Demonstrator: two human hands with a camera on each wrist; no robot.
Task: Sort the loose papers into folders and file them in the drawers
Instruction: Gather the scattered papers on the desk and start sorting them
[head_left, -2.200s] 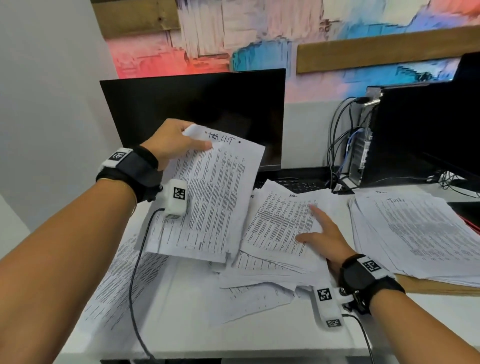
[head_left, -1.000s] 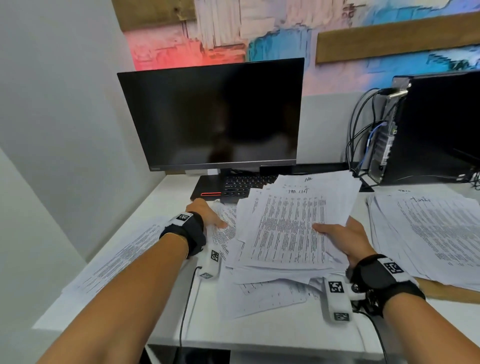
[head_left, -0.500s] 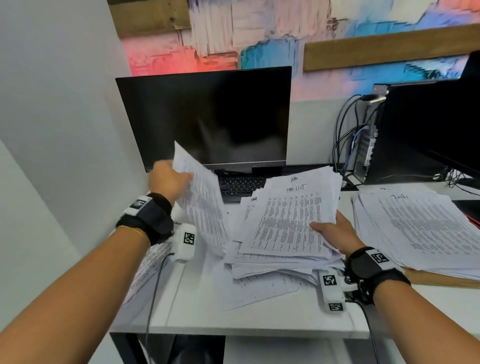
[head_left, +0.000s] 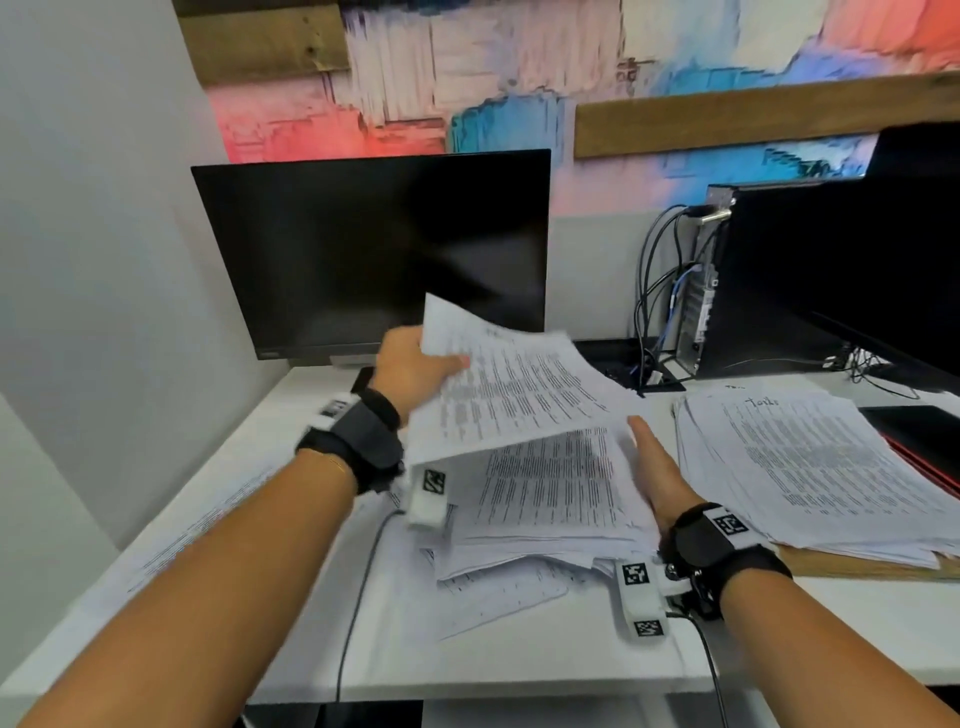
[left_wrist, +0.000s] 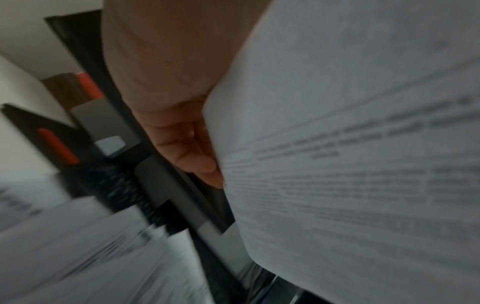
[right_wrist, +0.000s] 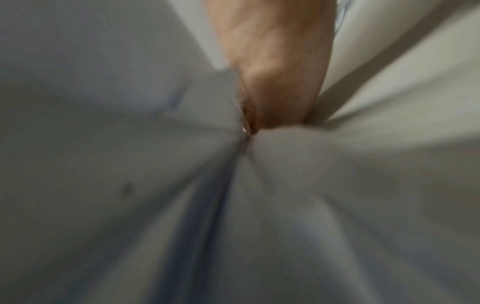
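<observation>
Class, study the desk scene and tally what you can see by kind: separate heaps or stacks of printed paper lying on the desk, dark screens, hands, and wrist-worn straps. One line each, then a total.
Paper heaps on the desk: 3 (left, middle, right)
Dark screens: 2 (monitor, second screen)
Hands: 2 (left hand, right hand)
Wrist straps: 2 ()
Total: 9

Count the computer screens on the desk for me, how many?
2: one dark monitor straight ahead behind the papers, another screen at the right edge, partly cut off.

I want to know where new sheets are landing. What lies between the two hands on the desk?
In the head view, the middle paper pile lies between the left hand, which holds a lifted sheet over it, and the right hand at its right edge.
</observation>
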